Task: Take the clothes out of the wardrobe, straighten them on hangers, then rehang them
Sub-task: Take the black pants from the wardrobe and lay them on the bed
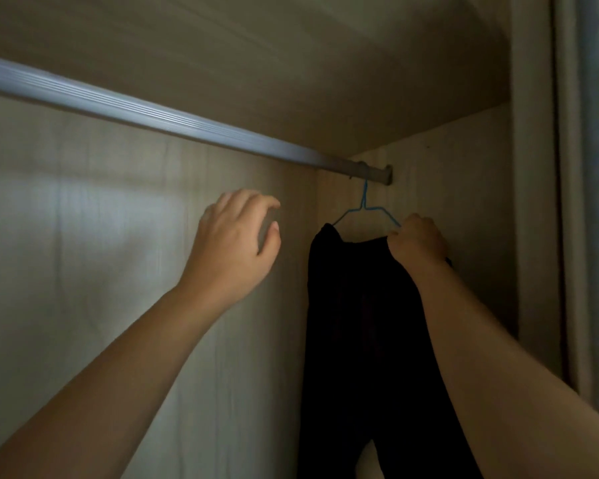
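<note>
A black garment (360, 323) hangs on a thin blue wire hanger (363, 205), whose hook sits on the silver wardrobe rail (153, 114) close to the rail's right end bracket. My right hand (417, 240) grips the garment's top edge at the hanger's right shoulder. My left hand (237, 243) hovers left of the garment with loosely curled fingers, holding nothing and touching nothing. The garment's lower part runs out of view at the bottom.
The wardrobe's pale back panel (83, 254) and right side wall (464, 202) enclose the space, with the top panel (291, 46) just above the rail. A light curtain (592, 202) hangs at the far right. No other hangers show on the rail.
</note>
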`<state>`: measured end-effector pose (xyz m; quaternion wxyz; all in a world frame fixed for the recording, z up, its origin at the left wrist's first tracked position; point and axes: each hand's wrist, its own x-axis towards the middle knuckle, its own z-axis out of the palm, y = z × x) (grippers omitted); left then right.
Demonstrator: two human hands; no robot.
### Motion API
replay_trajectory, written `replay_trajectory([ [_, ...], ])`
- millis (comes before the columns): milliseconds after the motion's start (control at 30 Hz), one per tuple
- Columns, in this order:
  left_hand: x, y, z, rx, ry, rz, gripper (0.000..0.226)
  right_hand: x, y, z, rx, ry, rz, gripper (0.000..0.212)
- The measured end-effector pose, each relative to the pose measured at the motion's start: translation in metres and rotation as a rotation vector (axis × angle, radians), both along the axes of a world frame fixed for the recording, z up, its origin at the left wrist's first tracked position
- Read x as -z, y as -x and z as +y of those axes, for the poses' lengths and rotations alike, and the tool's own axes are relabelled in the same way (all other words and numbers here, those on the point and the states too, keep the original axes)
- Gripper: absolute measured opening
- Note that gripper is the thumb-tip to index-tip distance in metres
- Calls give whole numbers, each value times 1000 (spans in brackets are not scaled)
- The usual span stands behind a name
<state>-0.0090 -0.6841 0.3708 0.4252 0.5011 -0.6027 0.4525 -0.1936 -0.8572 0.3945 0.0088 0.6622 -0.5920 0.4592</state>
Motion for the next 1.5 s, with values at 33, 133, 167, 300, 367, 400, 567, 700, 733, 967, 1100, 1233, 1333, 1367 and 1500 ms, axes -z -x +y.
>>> replay_trajectory([
  [33,-8,-4,1,-72,37,-41,40,-2,-1,1,-33,-20,0,26],
  [133,-32,-17,3,-239,137,-163,35,-7,-6,5,-216,-81,-32,15],
  [167,-39,-23,3,-289,149,-200,35,-8,-8,6,-290,-112,-82,18],
  [300,-61,-46,10,-441,111,-215,41,-14,-15,9,-400,-156,-295,16],
  [367,-68,-55,15,-498,80,-202,43,-14,-16,14,-350,-129,-257,14],
  [400,-71,-60,18,-518,62,-186,44,-13,-17,17,-319,-106,-221,16],
  [567,-78,-77,30,-496,6,-64,53,-14,-23,34,-311,-23,-199,34],
  [700,-77,-85,34,-506,-32,-106,55,-20,-25,44,-434,40,-262,34],
  [733,-77,-85,34,-502,-39,-105,55,-20,-24,49,-486,50,-294,33],
  [967,-47,-64,29,-343,-36,-64,59,6,-6,92,-491,214,-156,24],
  [1100,-7,-45,25,-154,-105,-2,61,28,6,131,-435,296,11,22],
  [1233,23,-38,23,-10,-151,92,55,47,24,171,-383,365,70,15],
  [1333,44,-38,26,67,-182,174,49,67,39,203,-362,358,84,19],
  [1367,50,-39,28,79,-176,174,48,74,45,213,-362,353,75,20],
  [1500,68,-29,38,115,-199,222,45,105,75,250,-369,310,36,22],
])
